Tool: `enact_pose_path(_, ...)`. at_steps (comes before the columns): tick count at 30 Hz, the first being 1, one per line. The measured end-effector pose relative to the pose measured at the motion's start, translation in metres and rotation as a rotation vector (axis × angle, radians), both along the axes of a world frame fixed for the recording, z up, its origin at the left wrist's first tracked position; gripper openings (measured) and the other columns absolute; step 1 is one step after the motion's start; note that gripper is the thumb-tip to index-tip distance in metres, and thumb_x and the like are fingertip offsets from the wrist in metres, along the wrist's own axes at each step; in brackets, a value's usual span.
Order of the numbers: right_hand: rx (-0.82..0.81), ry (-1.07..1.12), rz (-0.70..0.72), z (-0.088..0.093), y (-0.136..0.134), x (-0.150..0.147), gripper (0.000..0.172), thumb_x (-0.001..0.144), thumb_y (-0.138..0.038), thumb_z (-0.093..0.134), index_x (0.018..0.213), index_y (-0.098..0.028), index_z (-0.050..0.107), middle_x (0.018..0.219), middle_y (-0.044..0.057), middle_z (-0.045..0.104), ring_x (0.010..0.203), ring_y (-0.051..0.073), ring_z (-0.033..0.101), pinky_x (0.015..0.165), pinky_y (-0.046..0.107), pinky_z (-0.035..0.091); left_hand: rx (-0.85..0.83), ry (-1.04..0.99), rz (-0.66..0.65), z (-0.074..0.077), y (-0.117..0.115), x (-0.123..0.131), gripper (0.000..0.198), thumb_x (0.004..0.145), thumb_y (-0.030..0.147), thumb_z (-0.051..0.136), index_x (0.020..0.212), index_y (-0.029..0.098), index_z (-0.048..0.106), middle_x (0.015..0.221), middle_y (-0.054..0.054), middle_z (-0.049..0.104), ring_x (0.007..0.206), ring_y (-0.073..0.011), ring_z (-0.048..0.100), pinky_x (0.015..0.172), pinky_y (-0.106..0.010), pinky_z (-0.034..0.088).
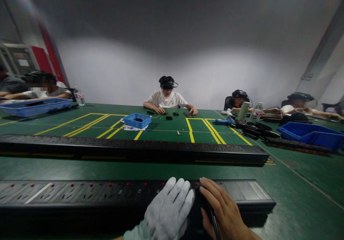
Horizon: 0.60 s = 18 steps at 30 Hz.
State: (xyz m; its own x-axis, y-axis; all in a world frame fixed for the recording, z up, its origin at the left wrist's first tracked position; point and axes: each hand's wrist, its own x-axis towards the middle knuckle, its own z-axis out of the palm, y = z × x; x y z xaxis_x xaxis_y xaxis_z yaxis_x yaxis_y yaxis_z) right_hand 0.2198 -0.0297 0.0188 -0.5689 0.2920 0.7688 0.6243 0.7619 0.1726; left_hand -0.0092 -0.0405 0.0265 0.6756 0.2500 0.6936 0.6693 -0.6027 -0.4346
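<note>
A long black power strip (80, 193) with red switches lies across the near edge of the green table. My left hand (169, 209), in a white glove, rests flat on top of the strip with its fingers stretched out together. Beside it my bare right hand (221, 209) presses on the strip too, fingers curled round a thin dark tool (214, 222) that runs back toward my wrist. What lies under my fingertips is hidden.
A second long black power strip (134, 147) lies parallel farther out. A small blue tray (137, 120) stands mid-table, larger blue trays at far left (34, 107) and right (313, 134). Several people sit along the far side. Bottles and dark parts (252, 125) clutter the right.
</note>
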Motion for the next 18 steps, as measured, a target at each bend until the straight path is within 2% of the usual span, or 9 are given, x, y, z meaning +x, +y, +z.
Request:
enact_pose_path(6, -0.009, 0.001, 0.005, -0.0016, -0.0005, 0.0009, 0.044, 0.087, -0.005, 0.047, 0.131, -0.008, 0.051, 0.133, 0.015, 0.059, 0.133, 0.024, 0.048, 0.103, 0.039, 0.050, -0.009, 0.018, 0.007, 0.0010, -0.0010, -0.0002, 0.036, 0.097, 0.022, 0.042, 0.124, 0.010, 0.063, 0.124, -0.011, 0.066, 0.116, -0.0275, 0.061, 0.102, -0.044, 0.046)
enact_pose_path(11, -0.005, 0.014, 0.006, -0.0007, 0.0002, -0.0008, 0.044, 0.087, -0.005, 0.046, 0.130, -0.010, 0.051, 0.131, 0.014, 0.060, 0.132, 0.023, 0.050, 0.102, 0.037, 0.051, 0.003, -0.066, -0.001, -0.0031, 0.0012, 0.0037, 0.034, 0.095, 0.024, 0.044, 0.120, 0.011, 0.065, 0.121, -0.010, 0.068, 0.114, -0.0274, 0.062, 0.102, -0.045, 0.046)
enact_pose_path(15, -0.007, 0.011, 0.008, -0.0014, 0.0005, -0.0010, 0.044, 0.087, -0.005, 0.047, 0.131, -0.010, 0.051, 0.133, 0.014, 0.059, 0.132, 0.023, 0.050, 0.102, 0.038, 0.051, -0.017, -0.012, 0.003, 0.0017, -0.0010, 0.0029, 0.035, 0.096, 0.020, 0.042, 0.121, 0.010, 0.064, 0.123, -0.010, 0.067, 0.115, -0.0271, 0.062, 0.100, -0.044, 0.048)
enact_pose_path(18, -0.014, 0.011, 0.004, -0.0015, 0.0005, -0.0008, 0.044, 0.087, -0.005, 0.047, 0.130, -0.009, 0.052, 0.133, 0.015, 0.059, 0.133, 0.024, 0.049, 0.102, 0.038, 0.051, -0.024, -0.047, 0.003, 0.0047, -0.0028, 0.0015, 0.035, 0.097, 0.022, 0.041, 0.120, 0.011, 0.064, 0.122, -0.009, 0.067, 0.115, -0.0267, 0.062, 0.099, -0.044, 0.049)
